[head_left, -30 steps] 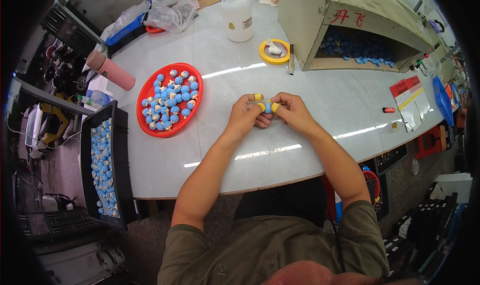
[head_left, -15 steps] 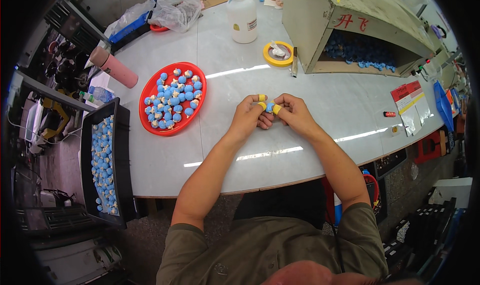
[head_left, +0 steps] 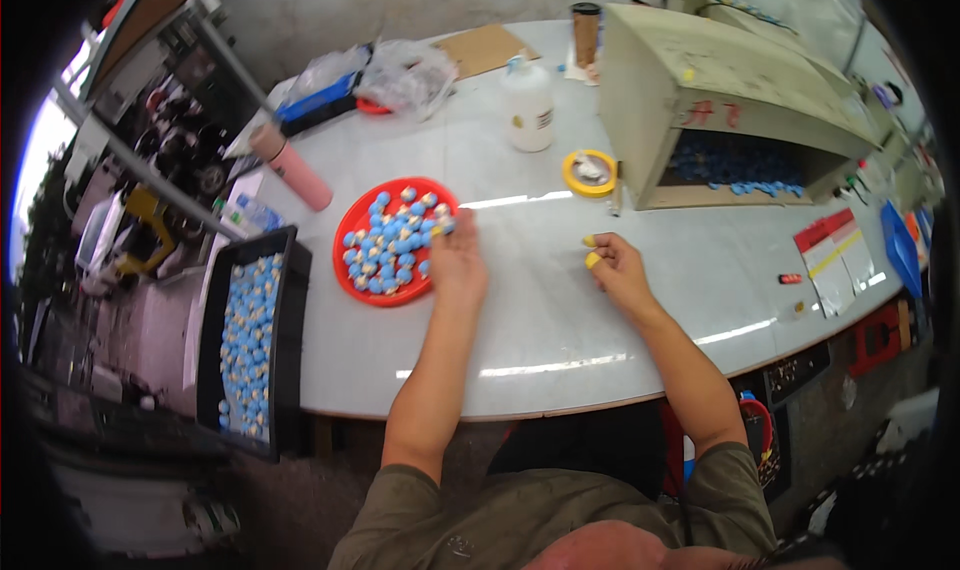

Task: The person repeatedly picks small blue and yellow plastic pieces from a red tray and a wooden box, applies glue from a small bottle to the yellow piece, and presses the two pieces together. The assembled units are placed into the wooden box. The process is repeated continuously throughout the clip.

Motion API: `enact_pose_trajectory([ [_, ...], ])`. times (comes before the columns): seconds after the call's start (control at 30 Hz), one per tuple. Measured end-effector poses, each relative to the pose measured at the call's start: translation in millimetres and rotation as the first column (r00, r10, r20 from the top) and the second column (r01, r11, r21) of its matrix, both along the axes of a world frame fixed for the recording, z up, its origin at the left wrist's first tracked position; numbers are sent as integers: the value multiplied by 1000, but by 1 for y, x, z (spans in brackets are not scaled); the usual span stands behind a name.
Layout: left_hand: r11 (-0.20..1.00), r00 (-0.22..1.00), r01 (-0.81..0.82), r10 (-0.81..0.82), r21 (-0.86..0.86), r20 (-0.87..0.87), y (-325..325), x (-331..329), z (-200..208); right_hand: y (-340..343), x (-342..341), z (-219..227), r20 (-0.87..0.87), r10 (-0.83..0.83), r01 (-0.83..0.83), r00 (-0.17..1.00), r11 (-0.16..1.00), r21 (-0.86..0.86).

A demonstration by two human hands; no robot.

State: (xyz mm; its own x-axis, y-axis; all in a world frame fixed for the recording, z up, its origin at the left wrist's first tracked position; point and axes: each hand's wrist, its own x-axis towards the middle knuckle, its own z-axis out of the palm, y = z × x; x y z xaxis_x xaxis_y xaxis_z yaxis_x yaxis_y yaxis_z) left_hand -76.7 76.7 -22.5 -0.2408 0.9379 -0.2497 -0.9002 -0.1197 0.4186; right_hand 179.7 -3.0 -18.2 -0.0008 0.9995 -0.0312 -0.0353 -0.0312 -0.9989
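My left hand point(head_left: 459, 260) is at the right rim of the red plate point(head_left: 338, 232), its thumb and fingers closed around a small blue-and-cream ball point(head_left: 446, 226); motion blurs the fingertips. Many similar blue balls point(head_left: 388, 232) with cream tops lie in the plate. Over the table to the right, my right hand point(head_left: 622, 272) holds nothing. Its taped thumb and forefinger are apart, the other fingers curled. Yellow tape wraps fingertips on both hands.
A black bin point(head_left: 290, 340) of blue balls stands at the table's left end, near a pink bottle point(head_left: 292, 168). Farther back are a white squeeze bottle point(head_left: 528, 110), a yellow tape roll point(head_left: 570, 173) and a greenish cabinet point(head_left: 640, 100) holding blue pieces point(head_left: 740, 165).
My hands were together over the table with a small blue piece between them. The left has moved left to the plate; the right has drawn apart to the right. The head view has shifted.
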Motion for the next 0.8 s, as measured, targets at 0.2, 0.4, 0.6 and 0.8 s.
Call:
enact_pose_trajectory([
  [0.2, 1000, 999, 15, -16, 6, 35, -2, 12, 21, 6, 13, -9, -15, -163, 163, 987, 982, 97],
  [0.4, 980, 960, 197, -197, -21, -200, -20, 35, 10, 19, 45, 19, -298, -495, 492, 816, 866, -91],
  [0.6, 920, 872, 378, -391, -101, -296, -41, 61, 4, 88, 143, 3, 544, -702, 522, 460, 709, 475],
  [0.8, 873, 786, 468, -482, -138, -387, -54, 70, 3, 138, 187, 9, 863, -505, 28, 14, 863, 505],
])
